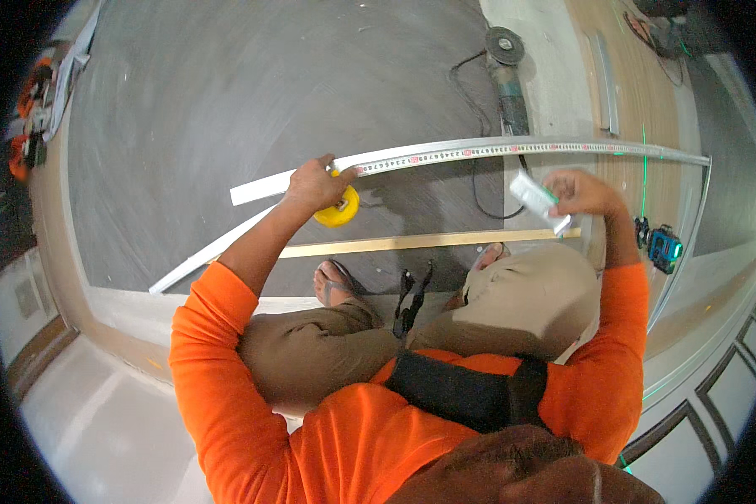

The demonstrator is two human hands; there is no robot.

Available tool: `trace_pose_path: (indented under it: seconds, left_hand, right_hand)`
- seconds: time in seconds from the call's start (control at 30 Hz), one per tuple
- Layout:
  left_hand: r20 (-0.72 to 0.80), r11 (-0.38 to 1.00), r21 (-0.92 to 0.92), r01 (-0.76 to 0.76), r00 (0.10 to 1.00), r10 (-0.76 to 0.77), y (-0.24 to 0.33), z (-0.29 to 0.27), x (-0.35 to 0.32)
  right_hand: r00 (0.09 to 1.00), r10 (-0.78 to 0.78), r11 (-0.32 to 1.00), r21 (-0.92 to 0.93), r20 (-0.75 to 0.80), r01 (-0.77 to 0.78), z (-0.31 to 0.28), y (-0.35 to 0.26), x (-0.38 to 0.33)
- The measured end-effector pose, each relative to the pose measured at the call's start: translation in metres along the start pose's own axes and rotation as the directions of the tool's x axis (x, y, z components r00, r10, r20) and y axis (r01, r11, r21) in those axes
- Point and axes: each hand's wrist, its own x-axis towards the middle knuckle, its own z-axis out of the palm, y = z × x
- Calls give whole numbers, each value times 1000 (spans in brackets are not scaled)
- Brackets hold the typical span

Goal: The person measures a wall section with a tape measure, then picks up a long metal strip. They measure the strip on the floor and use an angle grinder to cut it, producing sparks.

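My left hand (312,185) is closed round a yellow tape measure (338,212), beside the left part of a long silver metal profile (378,158). The pulled-out tape blade (469,154) runs rightward along that profile. In my right hand (584,193), raised near the profile's right part, is a short white-silver piece (531,195) with a little green near the fingers. Motion blurs this hand slightly, and I cannot make out exactly what the piece is.
Beyond the profile lies a corded angle grinder (506,76). A thin wooden strip (428,242) lies nearer my sandalled feet. A second metal profile (189,262) slants at the left. At right stands a laser level (665,249) casting green lines. Another person's foot (638,32) shows far right.
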Motion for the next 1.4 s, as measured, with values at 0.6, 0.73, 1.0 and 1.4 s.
trace_pose_path:
  seconds: [0.6, 0.73, 1.0, 1.4]
  left_hand:
    - [-45, 995, 74, 73, 997, -70, 31, -18, -25]
    - [-38, 995, 52, 80, 996, -78, 24, -14, -18]
    - [-40, 997, 8, 83, 996, -83, 6, -1, -6]
    - [2, 995, 46, 89, 996, -89, -6, 14, 21]
  right_hand:
    - [294, -9, 902, -135, -956, -410, 47, 144, 66]
    - [353, -25, 848, -207, -935, -488, 28, 136, 92]
    - [29, -182, 937, -183, -983, -299, 30, 179, 80]
    - [377, 534, 418, 624, -757, 661, -31, 180, 58]
